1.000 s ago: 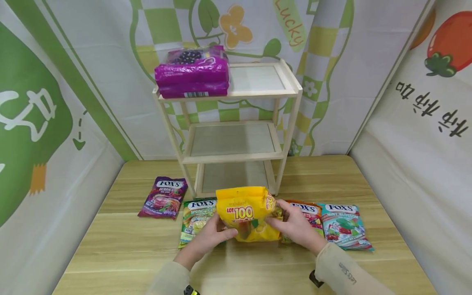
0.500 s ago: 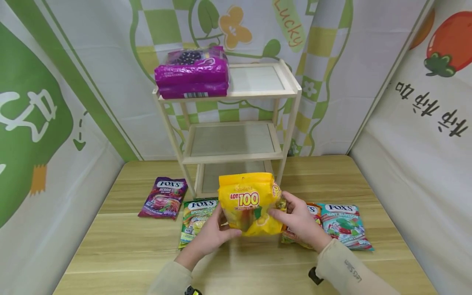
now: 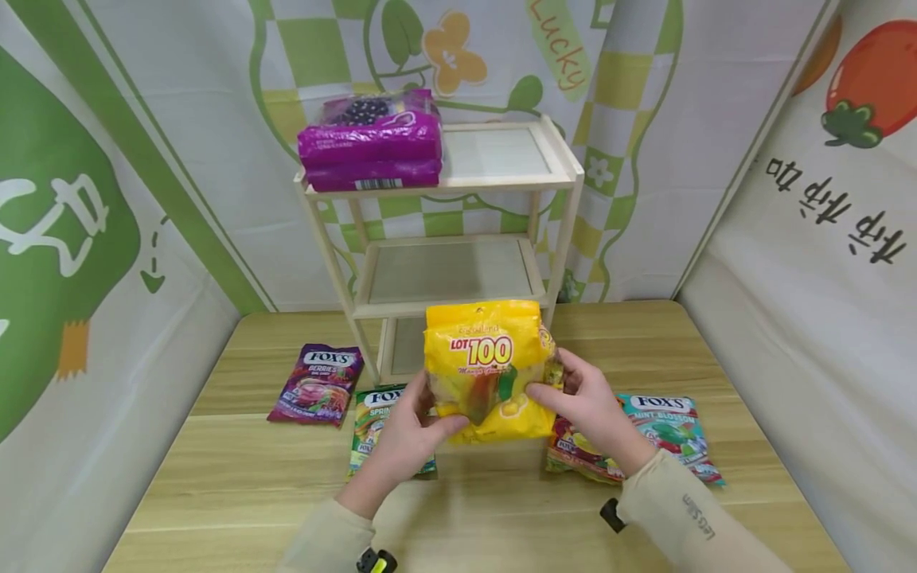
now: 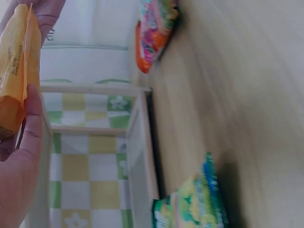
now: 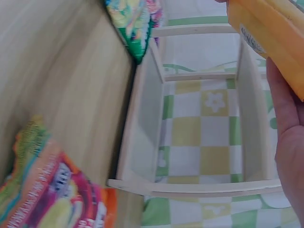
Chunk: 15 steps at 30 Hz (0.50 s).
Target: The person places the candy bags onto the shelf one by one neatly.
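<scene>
Farthest left, well out from the left hand, we see a FOX'S Berries bag on the table. Stacked purple packs sit above and beyond that hand, on the top tier of a wooden rack. A green FOX'S bag lies partly hidden behind it. We note the left fingers curled behind the yellow LOT 100 bag, thumb across its front; the right hand pinches the opposite edge. The yellow bag hangs upright between both hands, clear of the table. Beneath the right hand lies a red-and-orange candy bag; to its right, a FOX'S Mint Blossom bag.
</scene>
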### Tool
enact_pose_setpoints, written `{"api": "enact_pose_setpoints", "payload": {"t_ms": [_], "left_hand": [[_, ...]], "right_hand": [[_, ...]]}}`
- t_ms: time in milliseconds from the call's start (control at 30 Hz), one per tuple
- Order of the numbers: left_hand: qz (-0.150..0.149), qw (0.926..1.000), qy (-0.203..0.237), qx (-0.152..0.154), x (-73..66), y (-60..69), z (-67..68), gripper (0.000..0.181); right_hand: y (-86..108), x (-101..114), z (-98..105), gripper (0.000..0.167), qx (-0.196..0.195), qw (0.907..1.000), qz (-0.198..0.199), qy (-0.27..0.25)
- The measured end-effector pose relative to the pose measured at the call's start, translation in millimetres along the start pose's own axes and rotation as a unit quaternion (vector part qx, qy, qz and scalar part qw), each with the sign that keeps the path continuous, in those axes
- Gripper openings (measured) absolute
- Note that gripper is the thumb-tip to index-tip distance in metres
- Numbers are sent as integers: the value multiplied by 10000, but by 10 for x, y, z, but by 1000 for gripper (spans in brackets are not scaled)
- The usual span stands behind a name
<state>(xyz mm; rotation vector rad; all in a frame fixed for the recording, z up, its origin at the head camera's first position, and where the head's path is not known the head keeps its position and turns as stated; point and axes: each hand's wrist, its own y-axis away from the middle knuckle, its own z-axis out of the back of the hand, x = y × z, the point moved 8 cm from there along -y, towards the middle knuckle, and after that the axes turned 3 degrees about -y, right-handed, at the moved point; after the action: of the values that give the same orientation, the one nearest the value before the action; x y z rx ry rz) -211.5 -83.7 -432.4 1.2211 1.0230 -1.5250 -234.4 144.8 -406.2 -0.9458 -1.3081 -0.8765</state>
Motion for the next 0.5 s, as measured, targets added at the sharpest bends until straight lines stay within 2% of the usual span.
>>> {"api": "enact_pose_setpoints", "payload": {"t_ms": [333, 500], "left_hand": [[-552, 9981, 40, -279, -357, -45, 60, 68], [-772, 9962, 177, -374, -508, -71, 96, 72]], "right_hand": [[-35, 255, 56, 47, -34, 9992, 403, 15], [-33, 361, 67, 59, 13, 9981, 607, 39]]}}
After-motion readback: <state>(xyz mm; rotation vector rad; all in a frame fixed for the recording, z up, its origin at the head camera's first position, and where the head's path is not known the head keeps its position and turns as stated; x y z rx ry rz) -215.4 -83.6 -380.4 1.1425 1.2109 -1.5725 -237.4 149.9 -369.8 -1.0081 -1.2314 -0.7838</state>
